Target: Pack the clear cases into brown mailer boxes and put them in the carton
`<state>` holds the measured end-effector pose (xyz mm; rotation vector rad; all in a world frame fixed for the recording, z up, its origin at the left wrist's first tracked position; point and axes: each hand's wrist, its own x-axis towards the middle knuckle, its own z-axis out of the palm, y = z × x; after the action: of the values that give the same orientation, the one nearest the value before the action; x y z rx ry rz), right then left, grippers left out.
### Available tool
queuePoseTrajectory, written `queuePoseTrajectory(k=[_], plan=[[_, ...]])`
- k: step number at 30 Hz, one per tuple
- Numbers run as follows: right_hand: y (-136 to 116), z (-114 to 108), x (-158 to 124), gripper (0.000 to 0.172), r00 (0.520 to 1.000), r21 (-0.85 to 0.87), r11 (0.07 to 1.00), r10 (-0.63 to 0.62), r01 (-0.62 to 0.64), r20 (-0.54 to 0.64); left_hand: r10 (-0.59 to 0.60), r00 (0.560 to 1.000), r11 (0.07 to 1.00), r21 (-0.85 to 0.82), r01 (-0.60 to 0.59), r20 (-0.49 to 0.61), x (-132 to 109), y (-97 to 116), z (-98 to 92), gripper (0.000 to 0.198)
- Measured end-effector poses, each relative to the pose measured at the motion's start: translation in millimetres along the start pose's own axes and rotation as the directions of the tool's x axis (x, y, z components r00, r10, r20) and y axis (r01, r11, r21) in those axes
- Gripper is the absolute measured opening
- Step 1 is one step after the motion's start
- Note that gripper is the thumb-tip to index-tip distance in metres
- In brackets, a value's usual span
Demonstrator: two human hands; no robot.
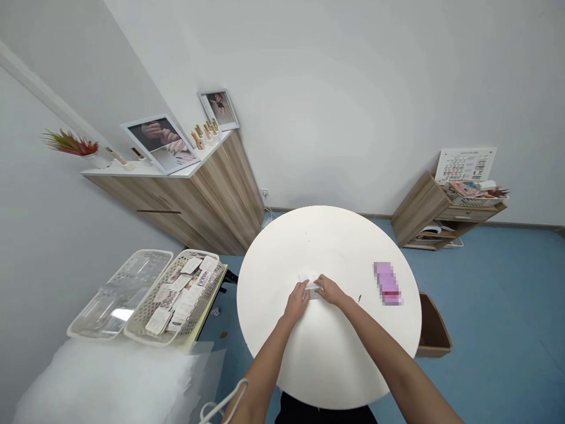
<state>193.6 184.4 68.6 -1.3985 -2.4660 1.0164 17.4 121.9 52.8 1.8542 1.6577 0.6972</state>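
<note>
Both my hands meet near the middle of a round white table. My left hand and my right hand are closed on the two ends of a small clear packet that rests on the tabletop. Its contents are too small to make out. A pink blurred flat item lies on the table to the right of my right hand. A tiny dark speck sits between them.
Left of the table stand a basket of small packets and an empty clear tray, beside a white cushion. A brown box sits on the blue floor at right. Wooden cabinets line the walls.
</note>
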Motion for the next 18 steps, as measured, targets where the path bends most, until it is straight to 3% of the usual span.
queuePoseTrajectory(k=[2,4,5,9,13,18], plan=[[1.3,-2.9,17.9,0.027,0.999,-0.006,0.999,0.033,-0.033,0.017,-0.043,0.991,0.998,0.046,0.05,-0.129,1.0,-2.5,8.5,0.047],[4.0,-1.9,32.3,0.029,0.998,-0.017,0.998,0.058,-0.058,0.023,-0.012,0.977,0.987,0.152,0.046,-0.213,-6.4,-6.6,18.5,0.052],[6.0,-0.1,37.9,0.03,0.997,-0.02,0.997,0.07,-0.07,0.021,0.035,0.978,0.977,0.214,0.01,-0.205,-12.6,-8.9,23.5,0.053],[17.3,12.7,49.1,0.029,0.993,-0.018,0.993,0.113,-0.114,-0.042,0.199,0.98,0.916,0.353,-0.19,0.012,-40.3,-15.3,39.3,0.061],[22.5,29.8,45.4,0.028,0.975,-0.043,0.988,0.138,-0.147,-0.172,0.155,0.986,0.903,0.397,-0.167,0.061,-51.6,-15.3,45.8,0.07],[15.3,41.5,26.4,0.038,0.945,-0.131,0.971,0.158,-0.202,-0.286,0.119,0.99,0.923,0.358,-0.139,0.076,-44.2,-12.0,43.7,0.066]])
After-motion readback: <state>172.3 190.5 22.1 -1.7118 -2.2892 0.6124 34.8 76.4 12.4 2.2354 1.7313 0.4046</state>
